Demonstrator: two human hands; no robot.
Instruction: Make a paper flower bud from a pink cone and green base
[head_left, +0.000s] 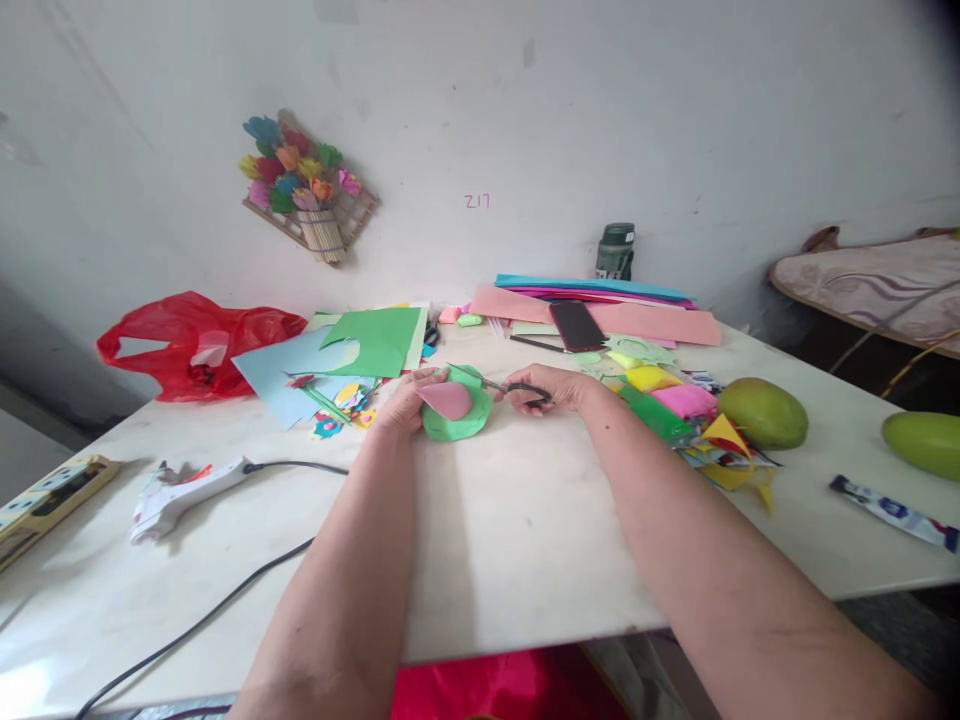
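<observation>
My left hand (409, 402) grips a piece of green paper (457, 428) by its left side. A pink teardrop-shaped paper piece (448, 400) lies over the green one, its point towards my fingers. In my right hand (551, 388) is a pair of scissors (534, 397), with my fingers through the dark handles. The metal blades point left and reach the upper right part of the green paper. How far apart the blades stand is too small to tell.
Left are a red plastic bag (199, 345), green card (379, 340), a glue gun (191, 495) with its cable, and an extension board (52, 505). Right are a phone (577, 326), paper scraps (724, 450), green mangoes (763, 412) and a tube (892, 513). Behind stands a bottle (615, 252).
</observation>
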